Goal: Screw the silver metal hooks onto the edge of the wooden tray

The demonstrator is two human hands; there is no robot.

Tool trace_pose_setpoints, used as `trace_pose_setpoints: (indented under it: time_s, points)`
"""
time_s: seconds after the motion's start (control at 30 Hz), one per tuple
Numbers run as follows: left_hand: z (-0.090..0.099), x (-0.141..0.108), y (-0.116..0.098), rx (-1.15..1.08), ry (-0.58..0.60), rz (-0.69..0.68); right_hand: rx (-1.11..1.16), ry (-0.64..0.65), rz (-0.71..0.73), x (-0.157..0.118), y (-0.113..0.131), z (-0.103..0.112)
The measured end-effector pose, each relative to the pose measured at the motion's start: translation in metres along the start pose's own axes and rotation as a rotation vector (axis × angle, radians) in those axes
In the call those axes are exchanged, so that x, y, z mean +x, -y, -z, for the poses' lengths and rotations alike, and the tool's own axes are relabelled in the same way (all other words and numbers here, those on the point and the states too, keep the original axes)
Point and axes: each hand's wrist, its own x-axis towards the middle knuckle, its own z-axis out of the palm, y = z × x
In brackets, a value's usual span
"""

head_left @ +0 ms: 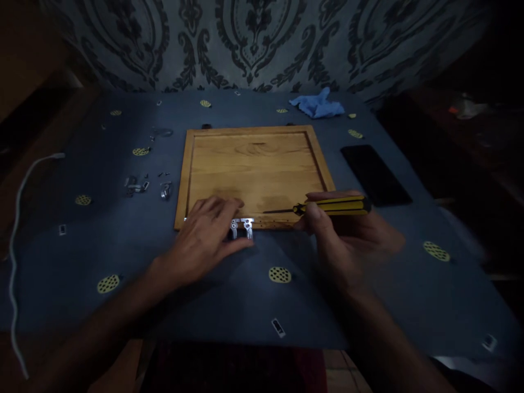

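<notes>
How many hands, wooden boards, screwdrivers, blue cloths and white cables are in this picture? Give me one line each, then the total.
Hands: 2, the left hand and the right hand
Wooden board: 1
Screwdriver: 1
Blue cloth: 1
White cable: 1
Total: 6

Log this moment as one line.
left grip: on wooden board, by metal fitting | right grip: holds yellow screwdriver | tip: clear of fitting

A gap parts panel [254,169] from phone [376,177], right hand [347,237] blocking its front.
</notes>
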Motion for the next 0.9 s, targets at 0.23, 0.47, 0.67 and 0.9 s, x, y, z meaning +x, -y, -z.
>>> trace_pose_setpoints:
  time_s: [0.23,0.47,0.67,0.9]
  points:
    - [0.041,-0.006,0.023,-0.143,-0.174,0.201,0.011,-0.106,0.007,0.001,0.000,-0.004]
    - [0.037,-0.035,0.041,-0.209,-0.238,0.412,0.068,-0.070,-0.048,0.003,-0.006,-0.006]
    - [0.014,-0.033,0.032,-0.073,-0.182,0.123,0.060,-0.052,0.029,0.006,-0.008,-0.006]
    - [-0.008,-0.015,0.008,0.102,-0.005,0.011,0.036,-0.037,0.175,0.009,-0.003,-0.007]
